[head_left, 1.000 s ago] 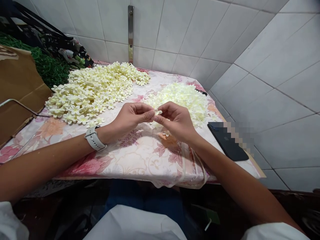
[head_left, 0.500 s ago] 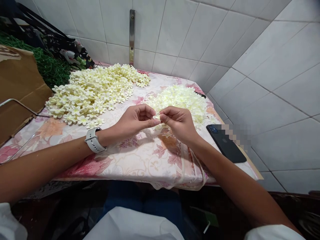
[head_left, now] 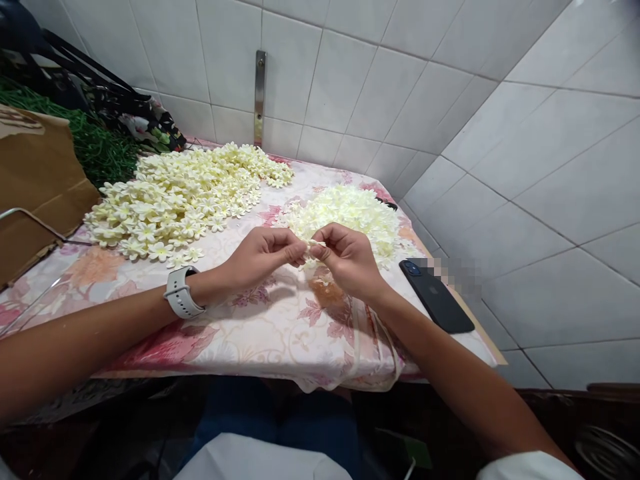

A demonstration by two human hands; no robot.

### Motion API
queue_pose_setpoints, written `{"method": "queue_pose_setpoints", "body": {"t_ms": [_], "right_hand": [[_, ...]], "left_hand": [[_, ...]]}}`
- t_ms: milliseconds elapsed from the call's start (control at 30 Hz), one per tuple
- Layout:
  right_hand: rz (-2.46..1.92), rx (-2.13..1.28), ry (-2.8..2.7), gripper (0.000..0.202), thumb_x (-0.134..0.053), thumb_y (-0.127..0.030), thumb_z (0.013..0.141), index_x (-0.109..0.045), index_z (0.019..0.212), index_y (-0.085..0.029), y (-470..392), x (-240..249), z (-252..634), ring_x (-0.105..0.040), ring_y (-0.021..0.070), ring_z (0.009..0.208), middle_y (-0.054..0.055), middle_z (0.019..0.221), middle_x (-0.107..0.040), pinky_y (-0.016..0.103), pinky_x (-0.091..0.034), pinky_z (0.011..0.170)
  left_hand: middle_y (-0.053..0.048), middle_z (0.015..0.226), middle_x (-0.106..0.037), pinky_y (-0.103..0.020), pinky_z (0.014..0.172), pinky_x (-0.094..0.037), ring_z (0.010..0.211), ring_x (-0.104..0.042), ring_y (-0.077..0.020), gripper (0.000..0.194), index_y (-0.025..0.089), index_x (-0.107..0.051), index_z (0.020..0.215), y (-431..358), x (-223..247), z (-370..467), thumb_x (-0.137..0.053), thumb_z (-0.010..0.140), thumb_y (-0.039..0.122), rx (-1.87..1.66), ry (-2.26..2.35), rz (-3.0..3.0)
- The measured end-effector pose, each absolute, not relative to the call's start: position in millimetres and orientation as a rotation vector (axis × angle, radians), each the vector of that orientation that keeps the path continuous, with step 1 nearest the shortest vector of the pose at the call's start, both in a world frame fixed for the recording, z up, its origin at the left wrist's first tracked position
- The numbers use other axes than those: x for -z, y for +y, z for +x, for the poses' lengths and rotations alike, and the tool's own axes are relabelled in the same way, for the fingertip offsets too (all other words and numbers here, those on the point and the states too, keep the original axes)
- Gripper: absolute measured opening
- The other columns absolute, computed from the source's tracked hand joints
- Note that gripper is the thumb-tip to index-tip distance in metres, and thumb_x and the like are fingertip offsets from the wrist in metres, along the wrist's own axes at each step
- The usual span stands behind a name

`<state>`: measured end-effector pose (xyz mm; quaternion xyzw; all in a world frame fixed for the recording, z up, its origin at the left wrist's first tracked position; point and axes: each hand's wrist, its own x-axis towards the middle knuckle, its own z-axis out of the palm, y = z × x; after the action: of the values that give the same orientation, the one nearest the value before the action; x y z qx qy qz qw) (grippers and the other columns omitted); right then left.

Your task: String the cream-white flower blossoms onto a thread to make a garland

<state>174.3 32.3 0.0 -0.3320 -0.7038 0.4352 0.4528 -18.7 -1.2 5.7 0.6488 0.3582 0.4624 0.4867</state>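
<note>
Between my fingertips is a small white artificial flower [head_left: 315,244], seen nearly edge-on and partly covered by the fingers. My left hand [head_left: 267,255] pinches it from the left, thumb against forefinger. From the other side my right hand [head_left: 349,259] grips it, also in a pinch. Both hands are above the cloth, in front of a pale heap of petal pieces [head_left: 350,210]. To the left lies a larger pile of cream flowers [head_left: 175,200] with yellowish centres. A light watch [head_left: 183,292] is on my left wrist.
A black phone [head_left: 437,297] lies near the table's right edge. At the left stand a cardboard box [head_left: 40,187], green artificial grass [head_left: 100,150] and a dark floral bag [head_left: 145,120]. Tiled walls border the flowered tablecloth [head_left: 260,333] at the back and right.
The flower has turned from showing its face to nearly edge-on between my fingers. Both hands still hold it. The whole view has shifted, so the table sits slightly lower and further left.
</note>
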Motion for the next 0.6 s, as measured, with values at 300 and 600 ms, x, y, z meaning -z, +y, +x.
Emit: {"method": "queue_pose_setpoints", "body": {"t_ms": [300,600], "right_hand": [[-0.732,-0.848,-1.763,0.009,-0.073,-0.022,0.082,-0.070,0.075,-0.018,25.6,2.4,172.0,-0.059,0.0137,0.069,0.001,0.073,-0.069,0.028,-0.045,0.066],[-0.787,-0.985,-1.644,0.026,-0.075,-0.043,0.083,-0.073,0.074,-0.018,31.7,4.9,169.3,-0.055,0.0130,0.067,0.002,0.076,-0.068,0.030,-0.046,0.066]], "left_hand": [[-0.001,0.072,-0.062,-0.024,0.063,-0.045,0.068,-0.057,-0.0117,0.029,0.014,-0.062,0.077,-5.7,-1.4,-13.3,-0.076,0.083,0.039,-1.207,0.947,1.668],[-0.003,0.079,-0.064,-0.028,0.073,-0.052,0.075,-0.062,-0.0139,0.032,0.013,-0.065,0.085,1.2,0.4,-16.3,-0.075,0.084,0.043,-1.186,0.896,1.452]]}}
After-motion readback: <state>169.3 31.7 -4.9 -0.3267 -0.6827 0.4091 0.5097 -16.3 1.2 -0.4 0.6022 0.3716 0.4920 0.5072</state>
